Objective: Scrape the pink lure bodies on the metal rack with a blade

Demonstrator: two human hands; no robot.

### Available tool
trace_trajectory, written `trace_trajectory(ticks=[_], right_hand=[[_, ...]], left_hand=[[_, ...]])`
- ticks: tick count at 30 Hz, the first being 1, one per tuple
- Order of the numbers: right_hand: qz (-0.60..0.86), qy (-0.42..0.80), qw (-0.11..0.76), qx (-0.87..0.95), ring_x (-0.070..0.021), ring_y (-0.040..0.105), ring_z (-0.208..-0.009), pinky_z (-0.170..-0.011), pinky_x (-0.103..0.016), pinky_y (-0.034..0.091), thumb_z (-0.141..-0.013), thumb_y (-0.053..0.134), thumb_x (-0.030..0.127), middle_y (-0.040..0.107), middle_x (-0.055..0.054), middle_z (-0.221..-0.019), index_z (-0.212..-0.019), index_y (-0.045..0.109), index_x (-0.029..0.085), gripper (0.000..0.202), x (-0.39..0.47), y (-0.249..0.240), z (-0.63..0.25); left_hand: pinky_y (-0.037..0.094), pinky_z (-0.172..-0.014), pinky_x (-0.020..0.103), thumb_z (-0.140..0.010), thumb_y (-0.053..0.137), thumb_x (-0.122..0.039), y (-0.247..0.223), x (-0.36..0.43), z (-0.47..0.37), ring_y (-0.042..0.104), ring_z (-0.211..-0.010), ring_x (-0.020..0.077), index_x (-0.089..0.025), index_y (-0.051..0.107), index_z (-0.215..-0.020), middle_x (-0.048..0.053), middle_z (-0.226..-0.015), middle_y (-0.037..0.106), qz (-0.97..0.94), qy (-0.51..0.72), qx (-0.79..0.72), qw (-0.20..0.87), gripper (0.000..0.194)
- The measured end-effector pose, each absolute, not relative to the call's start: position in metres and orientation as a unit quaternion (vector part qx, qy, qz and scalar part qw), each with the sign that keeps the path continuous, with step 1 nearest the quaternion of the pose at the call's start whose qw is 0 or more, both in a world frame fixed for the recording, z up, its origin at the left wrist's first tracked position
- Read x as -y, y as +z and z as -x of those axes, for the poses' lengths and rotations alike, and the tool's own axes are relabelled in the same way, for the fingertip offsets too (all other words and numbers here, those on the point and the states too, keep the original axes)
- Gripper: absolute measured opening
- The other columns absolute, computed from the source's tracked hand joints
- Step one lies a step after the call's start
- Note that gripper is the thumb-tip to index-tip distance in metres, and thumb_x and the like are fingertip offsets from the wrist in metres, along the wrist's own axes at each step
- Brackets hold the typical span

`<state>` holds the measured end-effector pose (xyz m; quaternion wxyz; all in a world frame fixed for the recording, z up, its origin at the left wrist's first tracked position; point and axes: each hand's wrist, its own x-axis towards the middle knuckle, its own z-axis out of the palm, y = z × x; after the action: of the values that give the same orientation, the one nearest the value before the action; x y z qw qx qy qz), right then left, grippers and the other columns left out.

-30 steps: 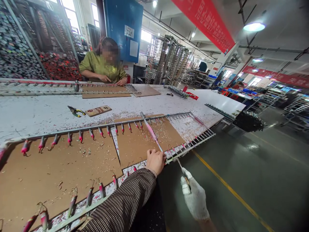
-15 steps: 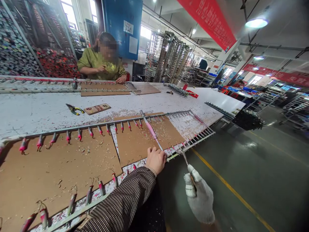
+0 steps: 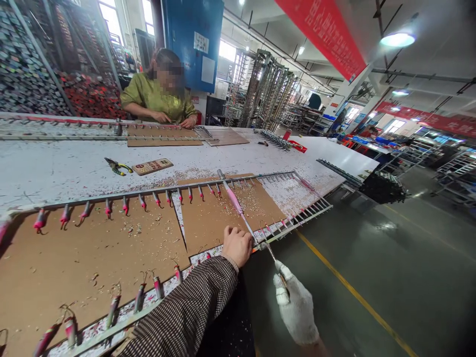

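Observation:
My bare left hand (image 3: 237,246) is closed over the near rail of a long metal frame (image 3: 297,223), at the foot of a pink-coated crossbar (image 3: 233,199). In my white-gloved right hand (image 3: 295,303) is a thin metal tool (image 3: 271,252), whose far end touches the near rail just right of my left hand. Pink-and-grey hooked pegs (image 3: 125,205) line both rails. Under the frame lie brown cardboard sheets (image 3: 104,248) strewn with small chips.
Yellow-handled pliers (image 3: 118,166) and a wooden plaque (image 3: 152,166) lie on the white table (image 3: 55,168). Across it a person in green (image 3: 159,99) works at another frame. Metal racks (image 3: 267,89) stand behind. Floor shows at the right.
My right hand has moved left with the tool, whose tip is now nearer my left hand along the rail. The person opposite has lowered one hand to the frame.

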<state>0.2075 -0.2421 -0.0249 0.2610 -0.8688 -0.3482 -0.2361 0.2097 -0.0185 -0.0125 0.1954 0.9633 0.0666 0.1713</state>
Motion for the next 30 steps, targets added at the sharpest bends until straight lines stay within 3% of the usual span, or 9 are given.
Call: trace_trajectory(ticks=[5,10,14,16,19,21,26,28,30], right_hand=[[0.856,-0.262,0.247,0.37,-0.0177,0.073,-0.086,-0.075,-0.027,0.057,-0.1,0.047,0.028,0.075,-0.005,-0.11,-0.13,0.058,0.023,0.032,0.243,-0.018,-0.208],[0.82,-0.303,0.305,0.377,-0.0155,0.072,-0.075,-0.066,-0.025,0.057,-0.098,0.049,0.02,0.075,-0.008,-0.107,-0.142,0.047,0.024,0.044,0.247,-0.004,-0.206],[0.855,-0.265,0.217,0.39,-0.0167,0.068,-0.06,-0.057,-0.026,0.054,-0.098,0.045,0.022,0.076,-0.005,-0.085,-0.133,0.057,0.023,0.037,0.242,-0.01,-0.207],[0.869,-0.255,0.185,0.381,-0.0183,0.071,-0.065,-0.059,-0.026,0.055,-0.098,0.042,0.024,0.076,-0.005,-0.084,-0.128,0.062,0.023,0.035,0.24,-0.01,-0.207],[0.858,-0.278,0.253,0.352,-0.0193,0.073,-0.081,-0.072,-0.028,0.058,-0.098,0.046,0.026,0.076,-0.008,-0.105,-0.133,0.058,0.022,0.038,0.242,-0.004,-0.204],[0.848,-0.286,0.29,0.339,-0.0195,0.073,-0.081,-0.074,-0.031,0.059,-0.098,0.045,0.028,0.074,-0.011,-0.113,-0.141,0.05,0.023,0.043,0.245,-0.002,-0.203],[0.876,-0.229,0.22,0.363,-0.0182,0.07,-0.062,-0.065,-0.029,0.058,-0.098,0.043,0.027,0.077,-0.005,-0.087,-0.132,0.059,0.025,0.038,0.24,-0.011,-0.206],[0.879,-0.223,0.205,0.368,-0.0185,0.072,-0.07,-0.066,-0.027,0.057,-0.099,0.042,0.026,0.077,-0.004,-0.091,-0.13,0.061,0.024,0.036,0.237,-0.009,-0.207],[0.865,-0.268,0.232,0.356,-0.0199,0.074,-0.085,-0.074,-0.029,0.057,-0.099,0.045,0.026,0.076,-0.007,-0.108,-0.134,0.057,0.023,0.037,0.236,-0.001,-0.207]], left_hand=[[0.024,-0.097,0.049,-0.089,0.052,-0.023,-0.012,0.019,-0.207,0.051,-0.093,0.0246,-0.021,0.066,-0.084,0.008,-0.087,0.07,-0.965,0.172,-0.055,0.192,0.015],[0.025,-0.096,0.048,-0.09,0.051,-0.023,-0.012,0.019,-0.208,0.052,-0.094,0.0248,-0.021,0.066,-0.082,0.007,-0.086,0.07,-0.964,0.165,-0.065,0.197,0.017],[0.025,-0.096,0.048,-0.09,0.051,-0.025,-0.014,0.018,-0.209,0.052,-0.095,0.025,-0.022,0.066,-0.083,0.008,-0.089,0.07,-0.963,0.161,-0.071,0.205,0.017],[0.026,-0.095,0.048,-0.09,0.052,-0.025,-0.015,0.018,-0.21,0.052,-0.095,0.0248,-0.022,0.066,-0.084,0.008,-0.09,0.071,-0.963,0.159,-0.066,0.205,0.016],[0.026,-0.094,0.047,-0.089,0.052,-0.025,-0.015,0.018,-0.21,0.052,-0.095,0.0249,-0.022,0.066,-0.084,0.008,-0.089,0.07,-0.965,0.161,-0.059,0.2,0.016],[0.026,-0.094,0.048,-0.09,0.051,-0.025,-0.014,0.018,-0.21,0.051,-0.095,0.0251,-0.022,0.067,-0.084,0.008,-0.089,0.07,-0.964,0.164,-0.064,0.198,0.018],[0.026,-0.095,0.048,-0.091,0.051,-0.025,-0.013,0.018,-0.21,0.051,-0.095,0.025,-0.022,0.067,-0.085,0.008,-0.09,0.07,-0.966,0.155,-0.065,0.195,0.018],[0.026,-0.095,0.048,-0.09,0.051,-0.025,-0.013,0.018,-0.21,0.052,-0.095,0.0248,-0.022,0.067,-0.084,0.008,-0.089,0.07,-0.967,0.156,-0.058,0.193,0.018],[0.026,-0.094,0.048,-0.091,0.05,-0.024,-0.012,0.018,-0.21,0.052,-0.094,0.0248,-0.021,0.067,-0.084,0.008,-0.088,0.07,-0.966,0.161,-0.054,0.192,0.018]])
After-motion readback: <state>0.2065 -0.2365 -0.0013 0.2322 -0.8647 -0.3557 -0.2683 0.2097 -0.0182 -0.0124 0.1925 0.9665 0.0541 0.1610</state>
